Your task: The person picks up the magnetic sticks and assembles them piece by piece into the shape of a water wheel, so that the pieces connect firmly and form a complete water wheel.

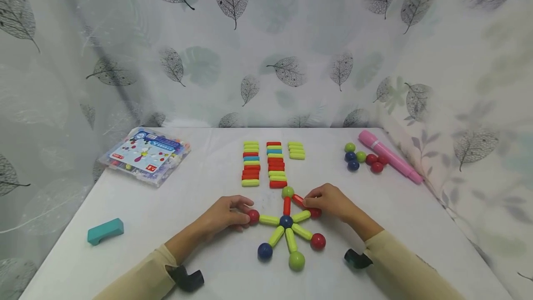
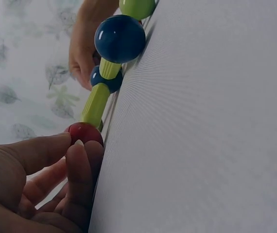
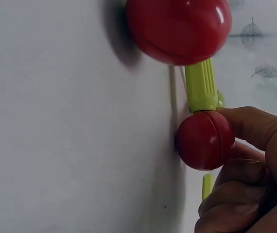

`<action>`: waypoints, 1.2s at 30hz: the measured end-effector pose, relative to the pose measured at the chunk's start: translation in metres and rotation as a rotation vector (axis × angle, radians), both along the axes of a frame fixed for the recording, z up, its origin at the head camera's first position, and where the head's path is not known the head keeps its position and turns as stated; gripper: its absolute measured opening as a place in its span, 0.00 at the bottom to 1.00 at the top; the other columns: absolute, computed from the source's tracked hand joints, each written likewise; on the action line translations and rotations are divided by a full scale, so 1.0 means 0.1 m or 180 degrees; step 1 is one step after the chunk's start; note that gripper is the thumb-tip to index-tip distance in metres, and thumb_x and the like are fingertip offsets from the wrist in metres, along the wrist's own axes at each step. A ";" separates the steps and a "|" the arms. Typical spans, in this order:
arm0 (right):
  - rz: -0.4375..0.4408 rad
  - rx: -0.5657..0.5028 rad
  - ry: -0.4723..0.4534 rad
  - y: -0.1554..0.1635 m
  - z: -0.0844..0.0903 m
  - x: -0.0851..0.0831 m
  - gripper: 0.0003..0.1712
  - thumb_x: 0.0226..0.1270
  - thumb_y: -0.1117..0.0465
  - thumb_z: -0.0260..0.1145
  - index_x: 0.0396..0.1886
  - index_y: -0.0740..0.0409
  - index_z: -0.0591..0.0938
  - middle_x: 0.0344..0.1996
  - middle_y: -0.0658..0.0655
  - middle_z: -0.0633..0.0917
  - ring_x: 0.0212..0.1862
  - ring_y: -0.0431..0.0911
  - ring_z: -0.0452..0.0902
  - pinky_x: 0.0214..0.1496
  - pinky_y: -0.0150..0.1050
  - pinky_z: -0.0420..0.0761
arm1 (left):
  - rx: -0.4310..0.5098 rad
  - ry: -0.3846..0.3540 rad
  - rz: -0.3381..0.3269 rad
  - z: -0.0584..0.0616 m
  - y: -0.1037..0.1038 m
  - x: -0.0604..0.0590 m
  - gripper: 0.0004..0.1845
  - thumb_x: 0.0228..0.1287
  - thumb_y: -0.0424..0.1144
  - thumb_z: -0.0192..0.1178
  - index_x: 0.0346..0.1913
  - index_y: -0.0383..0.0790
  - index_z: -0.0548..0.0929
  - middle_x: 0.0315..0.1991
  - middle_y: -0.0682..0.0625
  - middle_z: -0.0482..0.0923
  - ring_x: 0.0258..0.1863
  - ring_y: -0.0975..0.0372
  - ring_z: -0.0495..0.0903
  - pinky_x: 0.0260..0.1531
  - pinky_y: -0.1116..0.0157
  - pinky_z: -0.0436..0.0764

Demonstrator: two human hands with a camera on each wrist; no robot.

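A flat star of sticks and balls lies on the table, with a dark blue ball (image 1: 286, 221) at its hub and yellow-green and red sticks running outward. My left hand (image 1: 226, 216) pinches the red ball (image 2: 86, 133) on the left arm's end between thumb and fingers. On the other side, my right hand (image 1: 331, 203) pinches a slanted red stick (image 1: 297, 200) that runs between the top green ball (image 1: 288, 192) and a red ball (image 3: 205, 141). That red ball is partly covered by the hand in the head view. Another red ball (image 1: 318, 241) sits nearest the right wrist camera.
Behind the star lie stacked rows of coloured sticks (image 1: 251, 163). Loose balls (image 1: 361, 157) and a pink marker-shaped tube (image 1: 390, 156) are at back right. A clear case (image 1: 145, 154) stands at back left, a teal block (image 1: 106, 231) at left. Patterned curtains enclose the table.
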State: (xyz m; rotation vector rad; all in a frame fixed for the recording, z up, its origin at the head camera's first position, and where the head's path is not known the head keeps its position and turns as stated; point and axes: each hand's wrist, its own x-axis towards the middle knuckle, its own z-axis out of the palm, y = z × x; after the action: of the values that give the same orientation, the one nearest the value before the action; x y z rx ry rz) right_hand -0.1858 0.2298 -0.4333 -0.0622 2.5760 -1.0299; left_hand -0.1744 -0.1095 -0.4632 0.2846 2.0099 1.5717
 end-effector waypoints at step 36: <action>0.1432 0.0203 0.0109 -0.35 0.11 -0.49 0.15 0.72 0.53 0.68 0.53 0.51 0.90 0.26 0.47 0.84 0.32 0.42 0.75 0.36 0.33 0.74 | -0.0146 -0.0047 -0.0201 0.04 -0.06 0.01 0.26 0.62 0.38 0.72 0.62 0.40 0.80 0.45 0.45 0.80 0.43 0.57 0.84 0.42 0.61 0.88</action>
State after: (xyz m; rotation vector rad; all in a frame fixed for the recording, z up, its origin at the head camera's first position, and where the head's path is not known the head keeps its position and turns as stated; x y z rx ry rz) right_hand -0.2346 0.1946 -0.4223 -0.6157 2.4548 -0.7799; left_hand -0.1733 -0.1155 -0.4595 0.3147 2.0032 1.4830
